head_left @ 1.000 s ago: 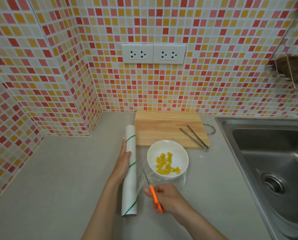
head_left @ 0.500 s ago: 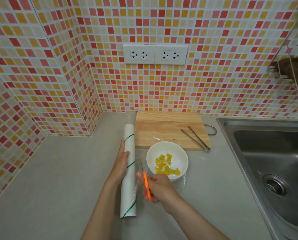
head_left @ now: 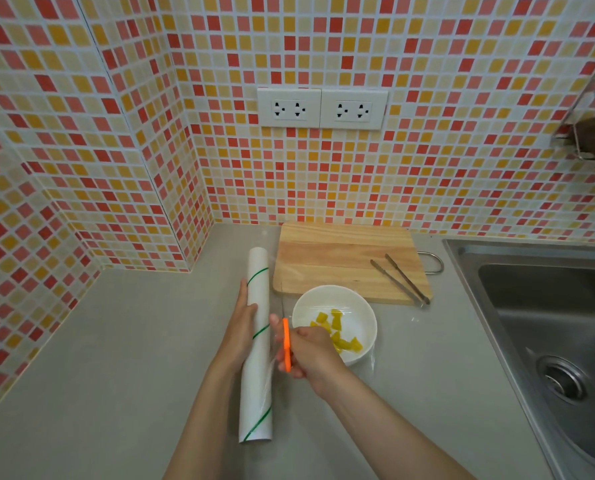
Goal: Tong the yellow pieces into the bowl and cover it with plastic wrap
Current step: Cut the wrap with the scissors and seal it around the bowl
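A white bowl (head_left: 365,308) holds several yellow pieces (head_left: 335,329) and sits on the grey counter below the cutting board. A clear sheet of plastic wrap (head_left: 372,362) lies stretched over the bowl from the white roll (head_left: 258,368) to its left. My left hand (head_left: 242,327) presses flat on the roll. My right hand (head_left: 306,351) grips an orange-handled cutter (head_left: 286,344), its thin blade pointing away from me along the film between roll and bowl. Metal tongs (head_left: 401,280) rest on the board's right side.
A wooden cutting board (head_left: 344,258) lies against the tiled back wall. A steel sink (head_left: 548,323) takes up the right side. A wire rack (head_left: 593,140) hangs on the wall at upper right. Tiled walls close off the left and back.
My right hand has carried the orange cutter away from me along the film, from near the roll's lower part to level with the bowl. My left hand stays on the roll.
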`<control>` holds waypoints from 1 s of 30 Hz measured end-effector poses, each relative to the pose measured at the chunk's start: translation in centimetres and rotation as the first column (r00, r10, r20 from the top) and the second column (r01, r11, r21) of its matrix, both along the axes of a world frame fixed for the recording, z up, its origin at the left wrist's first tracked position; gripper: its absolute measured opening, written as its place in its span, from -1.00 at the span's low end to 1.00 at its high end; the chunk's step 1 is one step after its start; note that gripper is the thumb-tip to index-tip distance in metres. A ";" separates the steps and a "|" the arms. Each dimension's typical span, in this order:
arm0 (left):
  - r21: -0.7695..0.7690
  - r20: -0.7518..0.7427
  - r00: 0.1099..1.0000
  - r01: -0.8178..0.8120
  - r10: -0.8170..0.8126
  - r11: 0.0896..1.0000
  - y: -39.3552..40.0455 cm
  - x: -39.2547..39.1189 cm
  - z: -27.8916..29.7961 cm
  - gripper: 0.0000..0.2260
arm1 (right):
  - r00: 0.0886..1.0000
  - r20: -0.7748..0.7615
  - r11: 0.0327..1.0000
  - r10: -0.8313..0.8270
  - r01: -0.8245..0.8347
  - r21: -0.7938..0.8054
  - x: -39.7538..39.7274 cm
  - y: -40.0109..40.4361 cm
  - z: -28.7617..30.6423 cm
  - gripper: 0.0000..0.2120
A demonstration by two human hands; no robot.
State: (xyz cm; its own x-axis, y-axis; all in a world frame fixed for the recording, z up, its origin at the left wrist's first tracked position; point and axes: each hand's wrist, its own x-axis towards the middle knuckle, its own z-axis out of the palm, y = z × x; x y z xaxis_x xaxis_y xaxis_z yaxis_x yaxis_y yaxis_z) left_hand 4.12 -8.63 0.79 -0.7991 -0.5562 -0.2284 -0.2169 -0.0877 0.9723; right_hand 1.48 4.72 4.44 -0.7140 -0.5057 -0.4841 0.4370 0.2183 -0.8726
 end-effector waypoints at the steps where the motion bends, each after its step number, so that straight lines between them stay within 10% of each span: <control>1: 0.000 0.002 1.000 -0.007 0.007 1.000 0.0 0.0 0.0 -0.49 | 1.000 0.007 1.000 0.003 -0.003 -0.005 -0.2 -0.2 0.1 -0.59; 30: -0.033 -0.009 1.000 0.021 -0.022 0.999 -1.1 1.7 0.9 -0.49 | 0.981 0.191 0.998 -0.037 0.028 0.048 -6.1 -4.9 0.5 -0.54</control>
State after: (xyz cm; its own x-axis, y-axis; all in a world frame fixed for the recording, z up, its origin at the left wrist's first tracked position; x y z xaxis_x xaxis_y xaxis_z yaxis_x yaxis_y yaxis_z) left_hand 5.77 -9.71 1.70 -0.8128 -0.5461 -0.2029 -0.2096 -0.0508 0.9765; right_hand -4.66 -0.15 4.96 -0.6216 -0.4583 -0.6353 0.6025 0.2385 -0.7616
